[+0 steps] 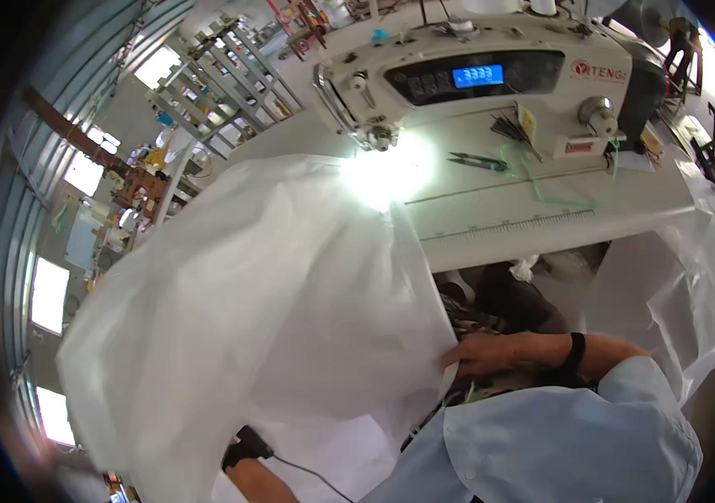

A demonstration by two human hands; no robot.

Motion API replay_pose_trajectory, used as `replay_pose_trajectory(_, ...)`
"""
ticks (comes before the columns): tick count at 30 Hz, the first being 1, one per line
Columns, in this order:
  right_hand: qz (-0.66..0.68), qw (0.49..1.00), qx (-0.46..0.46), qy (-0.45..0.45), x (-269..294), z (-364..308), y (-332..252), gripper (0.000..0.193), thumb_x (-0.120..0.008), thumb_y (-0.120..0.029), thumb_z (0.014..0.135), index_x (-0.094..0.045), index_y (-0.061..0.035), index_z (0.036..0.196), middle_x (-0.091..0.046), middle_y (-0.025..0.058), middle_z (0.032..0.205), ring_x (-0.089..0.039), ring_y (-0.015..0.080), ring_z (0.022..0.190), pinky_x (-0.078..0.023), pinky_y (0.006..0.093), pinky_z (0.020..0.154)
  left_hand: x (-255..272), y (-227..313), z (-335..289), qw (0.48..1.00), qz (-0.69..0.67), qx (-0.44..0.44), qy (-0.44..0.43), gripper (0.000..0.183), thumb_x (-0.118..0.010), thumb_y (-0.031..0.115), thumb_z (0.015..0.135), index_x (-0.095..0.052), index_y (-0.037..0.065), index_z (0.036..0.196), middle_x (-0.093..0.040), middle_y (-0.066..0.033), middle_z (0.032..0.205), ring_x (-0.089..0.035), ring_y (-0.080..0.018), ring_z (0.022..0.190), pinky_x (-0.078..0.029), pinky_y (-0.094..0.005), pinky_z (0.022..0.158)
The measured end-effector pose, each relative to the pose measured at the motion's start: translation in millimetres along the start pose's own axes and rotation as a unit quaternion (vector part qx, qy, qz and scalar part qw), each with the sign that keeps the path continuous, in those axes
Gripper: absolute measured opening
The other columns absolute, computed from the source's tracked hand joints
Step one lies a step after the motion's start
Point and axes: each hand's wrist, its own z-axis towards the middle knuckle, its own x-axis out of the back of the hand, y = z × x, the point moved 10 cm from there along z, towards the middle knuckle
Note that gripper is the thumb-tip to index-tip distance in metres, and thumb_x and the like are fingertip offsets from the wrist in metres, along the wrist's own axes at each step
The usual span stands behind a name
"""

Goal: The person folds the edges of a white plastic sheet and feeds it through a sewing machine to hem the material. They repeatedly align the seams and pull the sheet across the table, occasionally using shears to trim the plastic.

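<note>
A large white plastic-like sheet [274,277] spreads from under the needle area of a sewing machine [475,75] down over the table's front left and toward me. My right hand [483,354], with a black band [574,354] on its wrist, pinches the sheet's right edge near my body. At the lower left, my left forearm [261,482] reaches to the sheet, a black strapped device [248,444] with a cable at its wrist. The fingers of that hand are hidden by the sheet. A bright lamp glare covers the stitching spot.
On the machine table [492,239] lie thread snips [476,161], green thread [542,198] and a bundle of dark thin tools [515,130]. Another white sheet [668,285] hangs off the table's right end. A metal rack [227,84] stands at the back left.
</note>
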Motion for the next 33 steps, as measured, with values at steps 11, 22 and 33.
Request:
replay_pose_trajectory(11, 0.107, 0.988, 0.095, -0.057, 26.4, -3.8, -129.7, 0.024, -0.062, -0.003, 0.091, -0.066, -0.0023, 0.115, -0.069, 0.0130, 0.101, -0.067, 0.0232, 0.091, -0.051, 0.0303, 0.083, -64.5, 197.3, 147.9, 0.995, -0.004, 0.092, 0.037, 0.039, -0.055, 0.031, 0.095, -0.061, 0.012, 0.128, -0.064, -0.0127, 0.124, -0.061, -0.0273, 0.114, -0.052, -0.0379, 0.092)
replay_pose_trajectory(22, 0.329, 0.944, -0.031, 0.011, 33.1, -50.2, -63.1, 0.021, -0.062, -0.001, 0.094, -0.067, 0.0010, 0.114, -0.070, 0.0078, 0.097, -0.066, 0.0134, 0.088, -0.053, 0.0269, 0.085, -69.0, 249.4, 213.7, 0.988, -0.039, 0.143, 0.040, 0.041, -0.055, 0.035, 0.095, -0.061, 0.013, 0.128, -0.064, -0.0134, 0.125, -0.061, -0.0280, 0.115, -0.052, -0.0385, 0.092)
replay_pose_trajectory(33, 0.187, 0.982, -0.001, 0.029, 35.3, -23.8, -53.1, 0.022, -0.061, -0.005, 0.095, -0.067, -0.0003, 0.115, -0.070, 0.0140, 0.109, -0.066, 0.0224, 0.101, -0.050, 0.0339, 0.092, 45.5, 65.1, 99.2, 0.981, -0.089, 0.169, -0.024, 0.043, -0.054, 0.039, 0.096, -0.061, 0.013, 0.128, -0.063, -0.0140, 0.126, -0.061, -0.0288, 0.116, -0.052, -0.0390, 0.093)
